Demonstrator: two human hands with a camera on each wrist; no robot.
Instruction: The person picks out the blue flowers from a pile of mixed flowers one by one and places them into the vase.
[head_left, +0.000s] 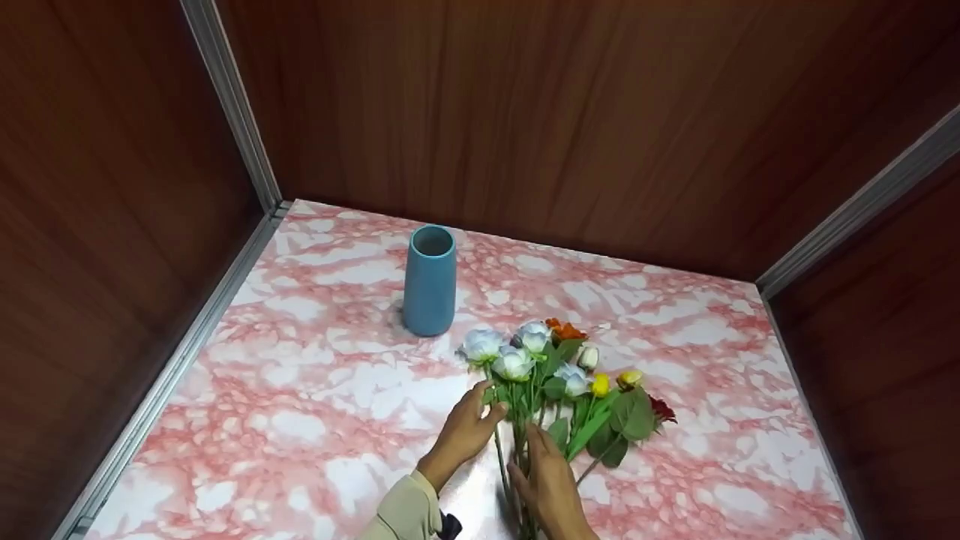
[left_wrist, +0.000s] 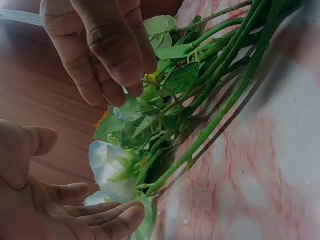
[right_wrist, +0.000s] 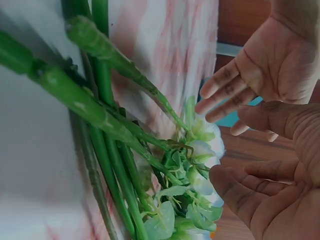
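Plainly, the flower stems (right_wrist: 102,117) lie between the left grip (head_left: 469,426) and right grip (head_left: 551,474), both with thumb and fingers apart.

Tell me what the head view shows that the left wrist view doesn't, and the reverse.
Only the head view shows the upright blue vase, the dark red flower and the light sleeve.

Only the left wrist view shows the palm side of the left hand and, close up, small nubs along the nearest green stem.

Both show the right hand, bluish-white roses, the orange flower, the pink-and-white marbled tabletop and wood-grain panels.
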